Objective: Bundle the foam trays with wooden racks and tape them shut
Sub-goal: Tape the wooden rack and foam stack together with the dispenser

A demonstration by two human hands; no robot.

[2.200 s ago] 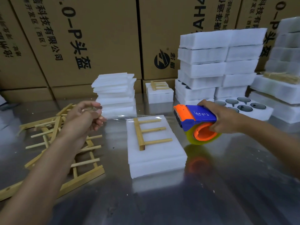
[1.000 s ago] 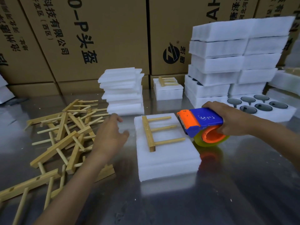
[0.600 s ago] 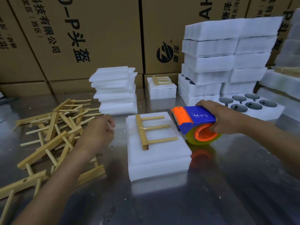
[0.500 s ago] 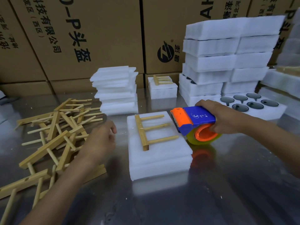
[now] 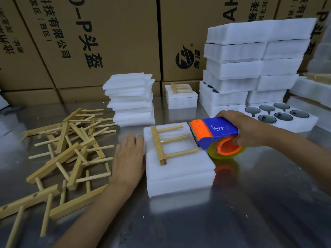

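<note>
Two hands are at work over the steel surface (image 5: 232, 212). Left hand (image 5: 129, 158) lies flat, fingers straight, against the left edge of the foam bundle (image 5: 179, 172), which sits near the middle of the surface. Right hand (image 5: 245, 129) is clamped around a blue-and-orange tape dispenser (image 5: 215, 133), held at the bundle's right edge with its orange roll core just off the foam. One wooden rack (image 5: 161, 145) lies on top of the bundle, its bar toward the left, three pegs pointing right toward the dispenser.

Loose racks (image 5: 68, 151) are heaped on the left side of the surface. A stack of thin foam sheets (image 5: 130, 99) stands behind the bundle. A second foam block with a rack (image 5: 180, 95) sits toward the back edge. Stacked foam trays (image 5: 250, 65) rise at the right rear, with one open tray (image 5: 286, 120) showing round pockets beside the right wrist. Cardboard cartons (image 5: 107, 42) line the back.
</note>
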